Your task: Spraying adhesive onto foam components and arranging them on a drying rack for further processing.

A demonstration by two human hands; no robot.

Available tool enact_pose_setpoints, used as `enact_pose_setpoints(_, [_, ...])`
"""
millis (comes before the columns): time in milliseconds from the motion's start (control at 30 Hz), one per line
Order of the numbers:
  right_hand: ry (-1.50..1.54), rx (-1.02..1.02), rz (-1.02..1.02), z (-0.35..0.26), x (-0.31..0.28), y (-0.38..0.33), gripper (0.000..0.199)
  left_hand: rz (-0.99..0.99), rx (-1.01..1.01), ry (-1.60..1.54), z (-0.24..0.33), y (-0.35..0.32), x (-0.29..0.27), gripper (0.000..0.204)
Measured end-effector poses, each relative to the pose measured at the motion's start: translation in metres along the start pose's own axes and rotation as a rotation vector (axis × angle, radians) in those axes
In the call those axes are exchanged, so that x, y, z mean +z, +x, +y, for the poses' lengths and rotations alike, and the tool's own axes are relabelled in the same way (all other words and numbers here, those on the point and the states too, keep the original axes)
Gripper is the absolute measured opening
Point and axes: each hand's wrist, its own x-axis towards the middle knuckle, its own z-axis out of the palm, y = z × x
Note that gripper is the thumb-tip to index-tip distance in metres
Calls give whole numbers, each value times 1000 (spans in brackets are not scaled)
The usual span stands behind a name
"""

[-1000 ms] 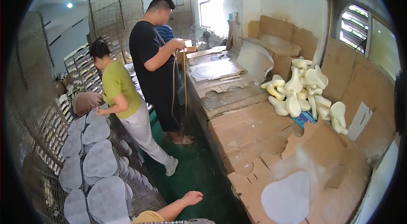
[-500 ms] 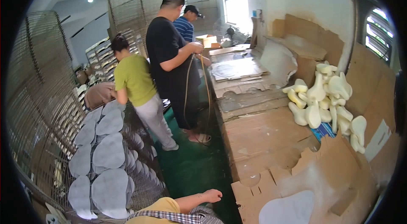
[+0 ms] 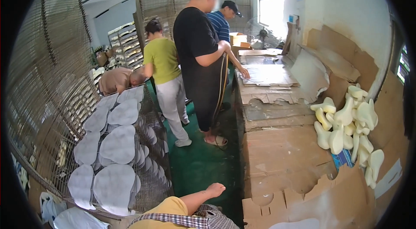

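My left hand hangs over the green floor at the lower middle, at the end of a bare forearm below a yellow sleeve. Its fingers look curled in, and nothing shows in them. Nearest to it on the right is the cardboard-covered bench. A pale flat sheet lies on the bench's near end, cut off by the lower edge. To the hand's left, a wire rack bears grey-white rounded sheets in overlapping rows. My right hand is out of view.
Cream saddle-shaped foam pads are heaped at the bench's right. A person in black stands in the aisle holding hoses. Others wear green, blue stripes and brown. White plastic bags lie lower left.
My view has turned, so most of the scene sits farther right and the near pale sheet is mostly cut off. The person in stripes now reaches a hand to the far bench. My left hand stays low.
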Motion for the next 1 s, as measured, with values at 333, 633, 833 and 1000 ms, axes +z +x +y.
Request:
enact_pose_setpoints(333, [-44,-155,-106,3,-13,5,50,-25,-239,131,-86,-63,-5,30])
enact_pose_setpoints(633, [172,-133,-92,11,-1,-19,53,-203,-158,119,-52,-79,31,23])
enact_pose_setpoints(833, [888,-425,336,7,26,-137,50,-270,129,146,-23,-31,56,20])
enact_pose_setpoints(1000, [1348,-387,429,-41,2,-285,52,-417,-158,-226,7,-22,56,22])
